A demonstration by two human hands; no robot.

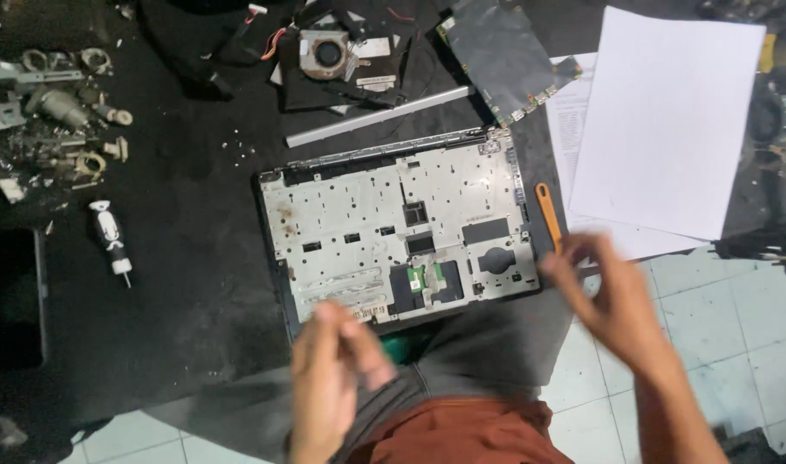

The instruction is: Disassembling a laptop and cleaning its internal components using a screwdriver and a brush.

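1. The left hand (329, 378) hangs over the near edge of the laptop shell (393, 228), fingers loosely curled with the thumb toward them. It is blurred, and I see nothing held in it.
2. The right hand (612, 296) is off the shell's right near corner, fingers bent and pointing left, tips close to the shell's edge. It too is blurred; whether anything small sits between the fingertips I cannot tell.
3. Just past the right fingertips lies an orange pry tool (548, 215), long axis running away from the person, beside the shell's right edge.
4. The shell lies flat on the black mat (187, 258), in front of the person's lap. Its long axis runs left to right, turned slightly so the right end sits farther away. The hinge edge points away from the person.
5. It looks stripped: a silver-grey metal plate, spotted with rust at the left, pierced by rows of small slots, with dark cut-outs and a green patch near the front middle.
6. Beyond it lies a grey strip (377, 115), roughly parallel to the far edge, then a fan (327, 53) and a circuit board (505, 56).
7. White paper sheets (659, 120) lie to the right.
8. A small screwdriver (111, 239) lies on the mat to the left, with loose metal parts (58, 112) past it.
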